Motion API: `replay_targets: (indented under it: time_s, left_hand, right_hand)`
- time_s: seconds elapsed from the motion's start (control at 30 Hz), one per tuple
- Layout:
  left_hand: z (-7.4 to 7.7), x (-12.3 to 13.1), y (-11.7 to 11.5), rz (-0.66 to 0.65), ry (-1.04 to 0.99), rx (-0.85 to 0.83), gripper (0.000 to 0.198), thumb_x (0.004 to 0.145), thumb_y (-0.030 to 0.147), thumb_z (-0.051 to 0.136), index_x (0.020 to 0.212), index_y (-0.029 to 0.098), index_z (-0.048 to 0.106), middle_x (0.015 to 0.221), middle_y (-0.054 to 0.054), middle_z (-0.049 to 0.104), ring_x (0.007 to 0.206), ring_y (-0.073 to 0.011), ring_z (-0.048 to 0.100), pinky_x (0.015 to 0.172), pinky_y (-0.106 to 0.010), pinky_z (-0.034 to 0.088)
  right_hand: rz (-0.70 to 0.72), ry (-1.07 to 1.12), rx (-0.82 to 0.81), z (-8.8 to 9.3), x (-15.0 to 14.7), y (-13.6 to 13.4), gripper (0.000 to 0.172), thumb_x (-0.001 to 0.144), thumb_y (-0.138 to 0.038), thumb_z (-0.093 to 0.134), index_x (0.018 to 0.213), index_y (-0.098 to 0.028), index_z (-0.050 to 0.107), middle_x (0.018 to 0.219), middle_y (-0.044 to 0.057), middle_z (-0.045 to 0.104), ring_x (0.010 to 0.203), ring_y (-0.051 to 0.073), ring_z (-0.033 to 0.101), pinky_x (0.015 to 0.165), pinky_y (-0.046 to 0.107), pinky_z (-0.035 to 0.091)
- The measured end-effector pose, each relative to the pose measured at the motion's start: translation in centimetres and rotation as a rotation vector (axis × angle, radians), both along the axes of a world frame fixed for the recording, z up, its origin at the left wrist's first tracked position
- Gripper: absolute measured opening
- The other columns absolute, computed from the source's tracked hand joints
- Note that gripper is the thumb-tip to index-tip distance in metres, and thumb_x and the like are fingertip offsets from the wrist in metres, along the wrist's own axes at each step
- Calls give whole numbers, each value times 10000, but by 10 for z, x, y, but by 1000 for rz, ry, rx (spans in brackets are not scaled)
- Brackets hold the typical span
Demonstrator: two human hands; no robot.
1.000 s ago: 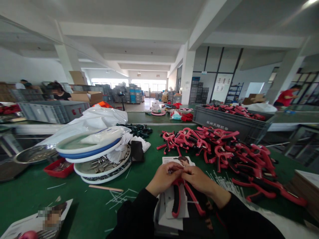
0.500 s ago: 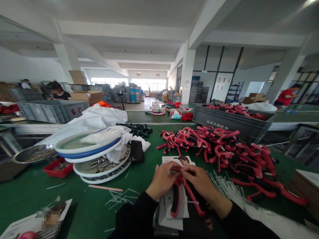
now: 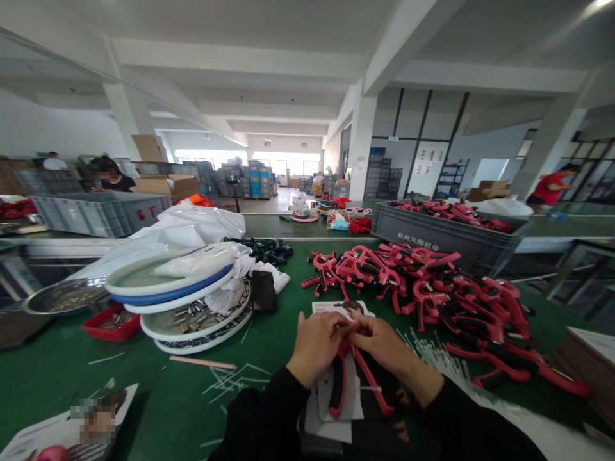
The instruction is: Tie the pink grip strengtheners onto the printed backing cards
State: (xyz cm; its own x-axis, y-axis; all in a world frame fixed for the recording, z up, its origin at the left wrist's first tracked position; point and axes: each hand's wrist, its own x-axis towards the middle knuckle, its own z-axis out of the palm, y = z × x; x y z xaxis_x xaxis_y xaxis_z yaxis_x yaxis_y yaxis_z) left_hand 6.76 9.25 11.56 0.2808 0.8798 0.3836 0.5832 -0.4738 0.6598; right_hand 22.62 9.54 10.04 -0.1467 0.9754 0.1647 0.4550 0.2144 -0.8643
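A pair of red and black pliers (image 3: 368, 378) lies on a printed cardboard card (image 3: 329, 419) in front of me, handles spread toward me. A thin white strip (image 3: 369, 388) crosses the handles. My left hand (image 3: 318, 342) is closed at the head of the pliers, fingers bent inward. My right hand (image 3: 382, 346) pinches at the same spot from the other side, its fingertips meeting those of the left. Both hands cover the pliers' jaws, so any small part between the fingertips is hidden.
A pile of similar pliers (image 3: 432, 288) spreads to the right, before a grey crate (image 3: 446, 246). Loose white strips (image 3: 432, 358) lie beside my right arm. Stacked trays (image 3: 168, 304) with metal sleeves, a red tray (image 3: 110, 328) and a metal bowl (image 3: 36, 301) stand left. Co-workers are farther back.
My left hand has rolled over, its back now facing up more and its fingers folded farther over the pliers' head. My right hand and the pliers have barely moved.
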Motion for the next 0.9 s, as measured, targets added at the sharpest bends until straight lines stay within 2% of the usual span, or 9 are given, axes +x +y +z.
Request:
replay_targets:
  time_s: [0.1,0.17,0.27,0.4,0.5,0.6,0.67,0.77,0.9]
  left_hand:
    - [5,4,-9,86,151,222,145,822,177,485,840,233,617,963,-25,658,975,-242,547,1028,-621,76]
    - [6,6,-14,81,191,346,123,819,155,480,839,218,584,949,-22,643,949,-215,546,1050,-581,86]
    - [5,6,-21,68,90,432,114,826,152,458,838,204,559,932,-29,635,938,-193,542,1067,-524,123]
    - [-2,3,-30,27,15,468,151,838,155,417,797,215,549,872,-31,636,914,-179,544,1073,-456,160]
    - [-7,-5,-34,20,-8,396,133,846,197,427,821,212,557,905,-45,632,938,-185,542,1045,-424,224]
    - [-8,-17,-35,45,51,223,156,801,313,525,897,210,593,1021,-72,620,994,-228,528,945,-394,344]
    - [-6,-23,-33,58,118,83,203,771,365,555,905,229,623,1001,-68,631,960,-245,544,865,-374,395]
    - [-6,-23,-30,89,135,-74,220,756,419,557,863,250,649,932,-51,645,905,-245,562,818,-357,412]
    - [-11,-13,-25,158,40,-152,168,740,373,571,822,253,654,1020,-36,629,987,-240,539,845,-338,408]
  right_hand:
    - [-56,12,70,-8,-1,-7,258,695,-301,599,916,-178,646,644,-20,610,588,138,538,596,257,433]
    - [-54,39,162,-10,-2,-11,267,727,-316,585,954,-196,657,765,17,655,731,177,592,710,302,458]
    - [15,28,312,-6,-5,-18,208,786,-334,540,881,-216,683,945,58,671,996,227,575,887,369,420]
    - [71,-253,355,6,-6,-24,198,810,-331,528,857,-223,687,1113,84,634,1136,241,510,955,402,382]
    - [41,-442,388,10,-5,-27,196,809,-315,529,880,-231,691,1135,96,621,1116,248,527,909,407,421]
    - [77,-449,547,7,-3,-25,201,833,-258,499,934,-239,672,1095,86,633,1101,217,536,909,372,424]
    - [82,-438,619,6,-3,-23,193,855,-251,478,914,-225,659,1058,86,641,1073,205,545,915,363,415]
    - [62,-479,622,8,-5,-25,223,885,-261,433,838,-197,642,936,91,649,993,205,558,878,365,421]
    - [141,-526,589,14,-7,-42,253,892,-231,398,768,-181,613,806,71,625,857,186,565,837,348,423]
